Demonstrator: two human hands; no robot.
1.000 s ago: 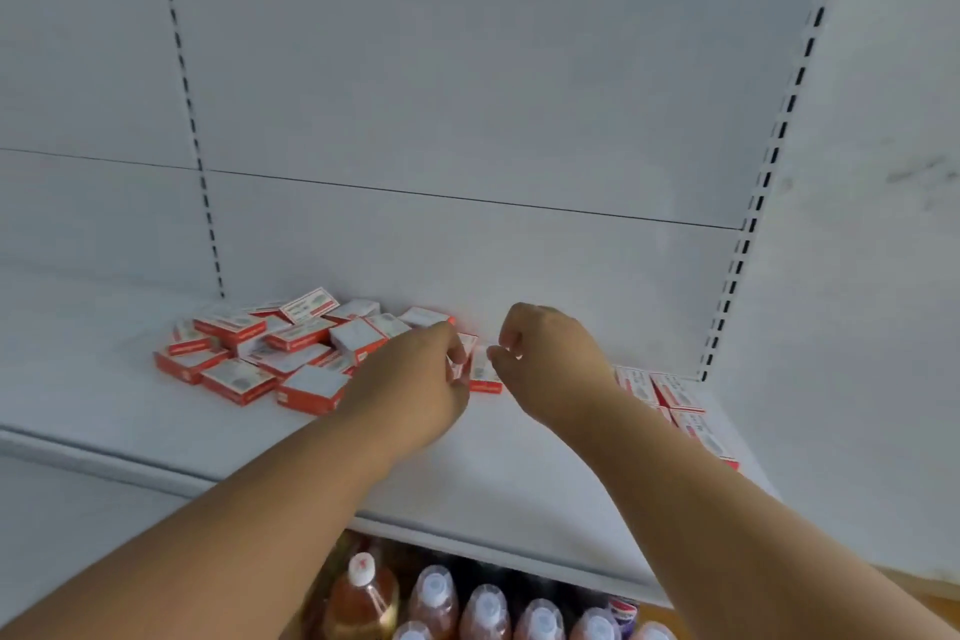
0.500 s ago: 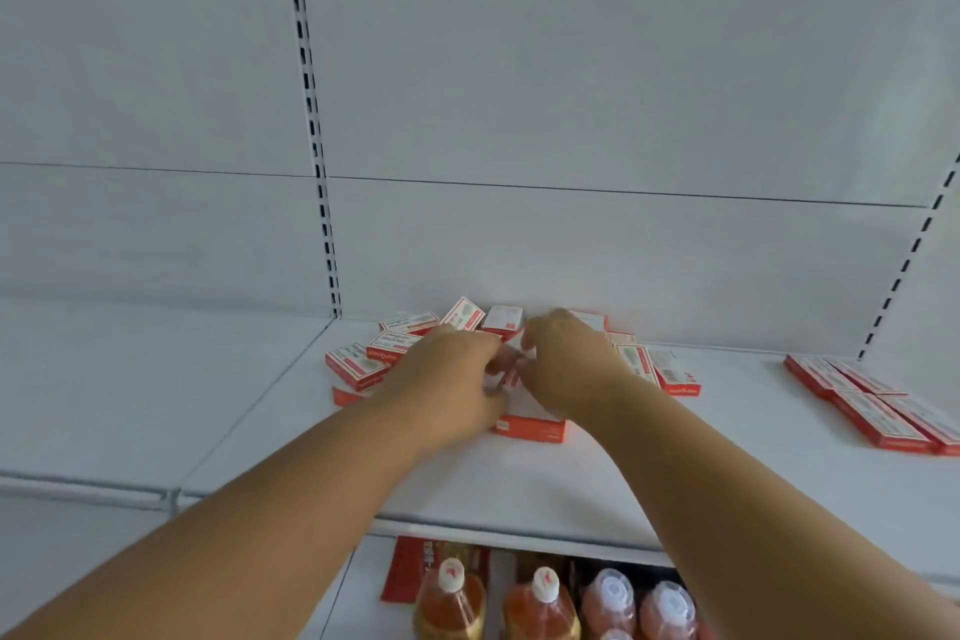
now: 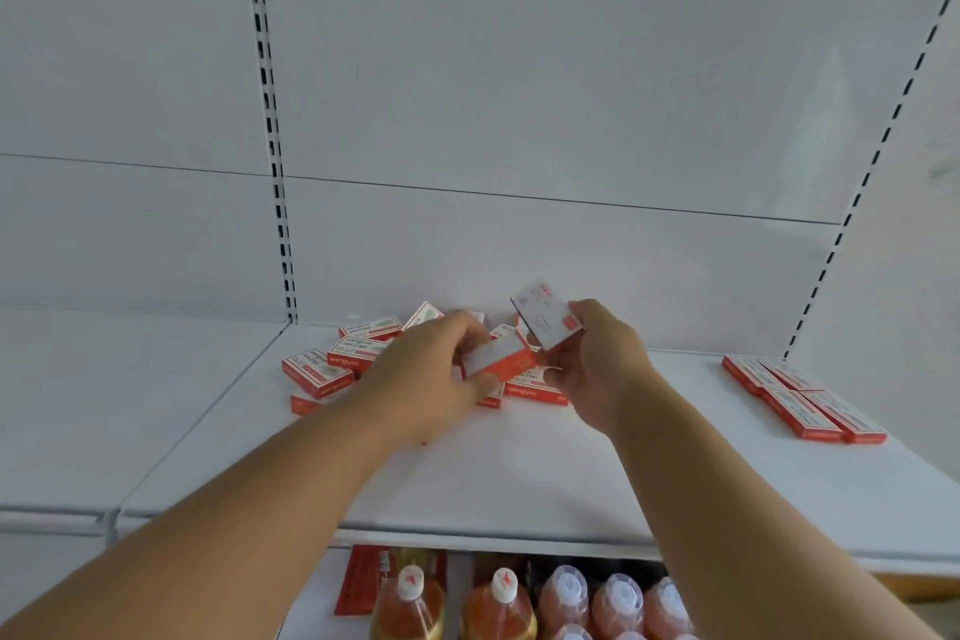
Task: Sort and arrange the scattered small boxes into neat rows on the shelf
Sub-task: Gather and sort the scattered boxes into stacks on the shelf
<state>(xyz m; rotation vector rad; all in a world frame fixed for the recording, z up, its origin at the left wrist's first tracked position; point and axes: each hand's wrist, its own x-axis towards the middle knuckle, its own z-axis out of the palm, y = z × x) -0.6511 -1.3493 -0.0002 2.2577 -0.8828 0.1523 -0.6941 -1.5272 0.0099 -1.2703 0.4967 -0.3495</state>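
Observation:
A heap of small red-and-white boxes (image 3: 340,359) lies at the back of the white shelf (image 3: 519,473), partly hidden behind my hands. My left hand (image 3: 426,379) grips one box (image 3: 498,359) held flat just above the heap. My right hand (image 3: 597,369) holds a second box (image 3: 545,320) lifted and tilted, white face toward me. At the shelf's right end several boxes (image 3: 802,398) lie flat in two neat rows.
A slotted upright (image 3: 270,130) runs down the back panel left of the heap, another (image 3: 872,161) at the right. Below the shelf edge stand bottles with orange drink (image 3: 498,608) and pale-capped bottles (image 3: 618,603). A neighbouring shelf (image 3: 104,405) adjoins on the left.
Both hands were down in the heap; now each has lifted a box out of it, the right one raised higher and tilted. The view has shifted slightly.

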